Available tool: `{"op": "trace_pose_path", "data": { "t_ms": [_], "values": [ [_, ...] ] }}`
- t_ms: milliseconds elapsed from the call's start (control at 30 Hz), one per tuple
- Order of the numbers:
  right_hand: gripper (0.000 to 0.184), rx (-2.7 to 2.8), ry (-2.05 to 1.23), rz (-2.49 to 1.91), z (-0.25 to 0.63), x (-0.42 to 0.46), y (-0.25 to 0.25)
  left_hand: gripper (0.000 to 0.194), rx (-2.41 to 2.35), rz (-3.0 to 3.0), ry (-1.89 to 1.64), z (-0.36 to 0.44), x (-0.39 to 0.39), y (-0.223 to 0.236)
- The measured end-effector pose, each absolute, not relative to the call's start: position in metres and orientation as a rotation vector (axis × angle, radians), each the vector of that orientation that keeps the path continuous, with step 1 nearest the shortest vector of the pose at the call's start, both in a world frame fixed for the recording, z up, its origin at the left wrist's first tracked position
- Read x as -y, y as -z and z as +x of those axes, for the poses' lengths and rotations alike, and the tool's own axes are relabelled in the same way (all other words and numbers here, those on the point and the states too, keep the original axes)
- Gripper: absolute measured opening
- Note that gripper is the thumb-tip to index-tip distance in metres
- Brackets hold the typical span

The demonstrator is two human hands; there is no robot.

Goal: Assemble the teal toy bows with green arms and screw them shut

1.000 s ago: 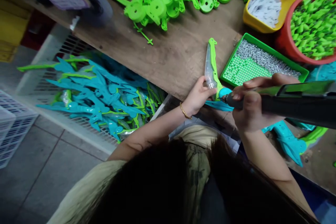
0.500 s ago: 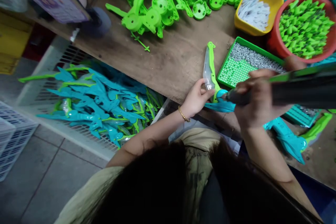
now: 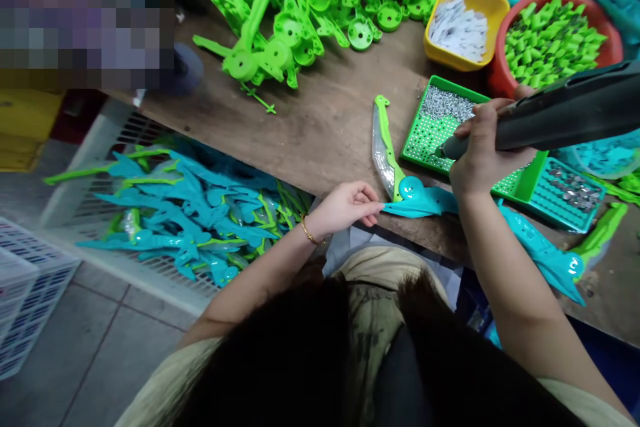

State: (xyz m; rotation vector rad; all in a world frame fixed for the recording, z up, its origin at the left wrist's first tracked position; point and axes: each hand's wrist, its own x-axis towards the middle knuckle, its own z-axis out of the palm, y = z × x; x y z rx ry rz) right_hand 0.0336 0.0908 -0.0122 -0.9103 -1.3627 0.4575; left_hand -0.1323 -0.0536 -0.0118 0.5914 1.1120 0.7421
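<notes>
A toy knife (image 3: 400, 181) with a green and clear blade and a teal handle lies at the near edge of the wooden bench (image 3: 320, 127). My left hand (image 3: 345, 208) pinches the tip of its teal handle. My right hand (image 3: 483, 150) is wrapped round a dark electric screwdriver (image 3: 560, 110), whose tip rests over the green screw tray (image 3: 440, 123).
A pile of green plastic parts (image 3: 310, 7) covers the far bench. A yellow tub (image 3: 463, 27) of white pieces and a red bowl (image 3: 550, 40) of green pieces stand at the back right. A white crate (image 3: 185, 207) of finished teal toys sits below left. Another teal toy (image 3: 547, 257) lies at the right.
My right hand lifted the screwdriver off the toy's pivot and moved it up to the green screw tray. My left hand slid from the blade down to the teal handle tip.
</notes>
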Motion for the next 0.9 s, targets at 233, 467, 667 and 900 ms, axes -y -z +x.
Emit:
{"op": "trace_pose_path", "data": {
  "t_ms": [233, 467, 667, 900],
  "values": [
    [0.037, 1.319, -0.524, -0.828, 0.033, -0.089, 0.01, 0.034, -1.107, 0.587, -0.802, -0.129, 0.052, 0.014],
    [0.035, 1.296, -0.518, -0.797, 0.035, -0.089, -0.003, 0.034, -1.105, 0.541, -0.831, -0.128, 0.052, 0.017],
    [0.032, 1.27, -0.61, -0.683, 0.028, -0.039, -0.044, 0.037, -1.08, 0.532, -0.916, -0.126, 0.054, 0.019],
    [0.043, 1.539, -0.806, -0.756, 0.032, 0.016, -0.025, 0.039, -1.073, 0.551, -0.954, -0.126, 0.056, 0.022]
  ]
}}
